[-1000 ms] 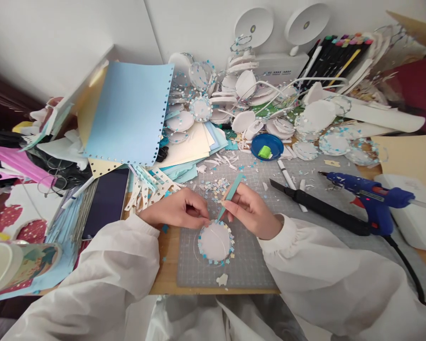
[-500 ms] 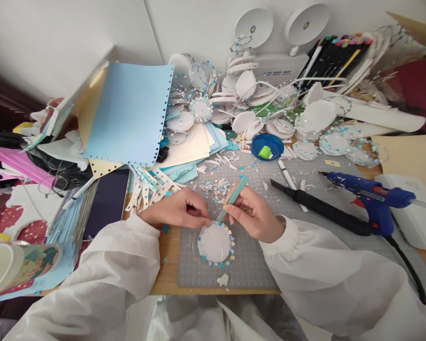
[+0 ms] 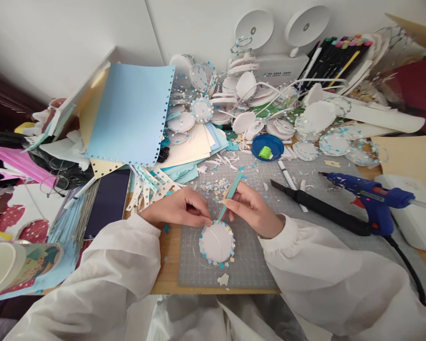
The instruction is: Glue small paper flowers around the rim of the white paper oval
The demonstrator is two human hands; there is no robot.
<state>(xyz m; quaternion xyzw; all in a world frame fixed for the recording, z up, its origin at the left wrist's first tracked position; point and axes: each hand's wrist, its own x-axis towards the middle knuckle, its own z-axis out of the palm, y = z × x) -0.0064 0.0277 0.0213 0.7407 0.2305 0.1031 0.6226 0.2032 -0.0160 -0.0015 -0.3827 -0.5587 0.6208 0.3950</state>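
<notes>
Holds teal tweezers (image 3: 230,195) in the right hand (image 3: 253,208), thumb and fingers closed on the shaft, tips pointed down at the upper rim of a white disc (image 3: 217,242) ringed with small blue and cream paper stars. Pinches the left hand's (image 3: 181,207) thumb and forefinger together at the same rim, just beside the tweezer tips; too small to tell what lies between. Shows the disc flat on a gray cutting mat (image 3: 248,270) near the front edge, with a thin thread (image 3: 193,251) looped over and beside it. Places loose paper stars (image 3: 218,187) just beyond the hands, a blue dish (image 3: 267,148) farther back, and a blue glue gun (image 3: 369,189) and black-handled tool (image 3: 326,208) to the right. Includes a star-punched light-blue sheet (image 3: 131,113) at left, above a dark phone (image 3: 106,203).
</notes>
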